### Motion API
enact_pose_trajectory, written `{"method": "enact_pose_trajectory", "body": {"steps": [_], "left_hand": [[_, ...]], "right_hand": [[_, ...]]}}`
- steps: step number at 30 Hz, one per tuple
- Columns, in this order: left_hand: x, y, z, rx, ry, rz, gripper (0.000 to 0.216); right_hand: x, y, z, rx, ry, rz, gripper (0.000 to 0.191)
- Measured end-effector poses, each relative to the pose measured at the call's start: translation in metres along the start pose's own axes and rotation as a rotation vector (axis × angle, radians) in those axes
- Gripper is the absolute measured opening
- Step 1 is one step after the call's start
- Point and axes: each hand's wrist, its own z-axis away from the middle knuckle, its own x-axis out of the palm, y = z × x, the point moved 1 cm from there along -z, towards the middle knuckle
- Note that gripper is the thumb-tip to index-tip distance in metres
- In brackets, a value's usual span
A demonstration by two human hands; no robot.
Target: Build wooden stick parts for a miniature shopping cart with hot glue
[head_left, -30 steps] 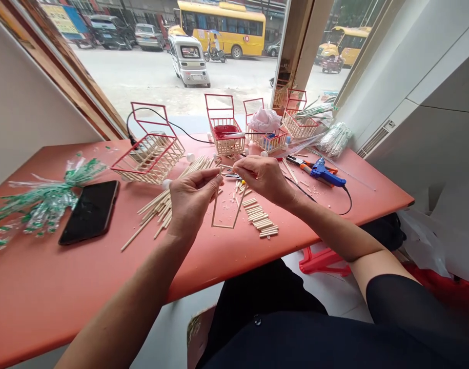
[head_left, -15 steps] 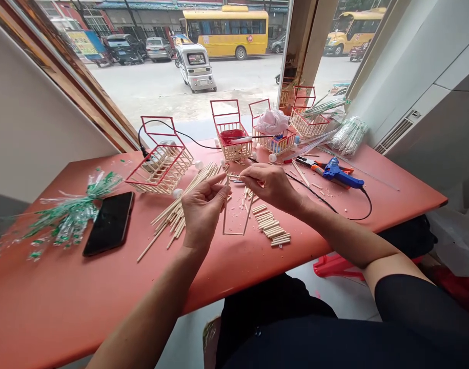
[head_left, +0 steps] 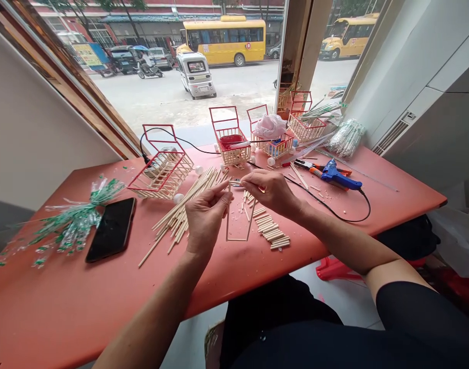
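A narrow frame of thin wooden sticks (head_left: 237, 239) hangs between my two hands above the table, its narrower closed end towards me. My left hand (head_left: 208, 215) is closed, thumb and fingers pinching the frame's upper left corner. Opposite it, my right hand (head_left: 272, 192) pinches a short stick (head_left: 234, 182) that spans the frame's top; its far end is hidden by the fingers. Under and beside the left hand lies a loose pile of long wooden sticks (head_left: 172, 223). Short cut sticks (head_left: 271, 230) lie in a row below the right hand.
Several red-rimmed miniature stick carts (head_left: 161, 171) stand along the back of the pink table (head_left: 142, 312). At right lie a blue glue gun (head_left: 340, 177) with its cable and pliers (head_left: 307, 165). A phone (head_left: 111, 229) and green-and-clear plastic strips (head_left: 75, 218) lie at left.
The view has tilted slightly upward, so the tabletop sits a little lower. Both hands keep their hold on the stick frame, barely shifted. Outside, a scooter has come into view.
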Motion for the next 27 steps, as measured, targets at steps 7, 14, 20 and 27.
{"method": "enact_pose_trajectory", "body": {"steps": [7, 14, 20, 27], "left_hand": [[-0.0001, -0.0029, 0.0027, -0.006, 0.0, 0.002, 0.029], [-0.0018, -0.0077, 0.003, -0.003, 0.01, -0.014, 0.028], [-0.0008, -0.0052, 0.0026, -0.004, -0.018, 0.009, 0.03], [-0.0005, -0.004, 0.0036, 0.01, -0.031, 0.012, 0.031]], "right_hand": [[0.0003, 0.0, 0.0047, 0.025, -0.03, 0.01, 0.027], [0.0, 0.0001, 0.0063, -0.003, -0.011, 0.011, 0.026], [-0.0007, 0.0011, 0.0072, 0.03, -0.053, 0.022, 0.028], [-0.0027, -0.0015, 0.007, 0.042, -0.053, 0.006, 0.028]]}}
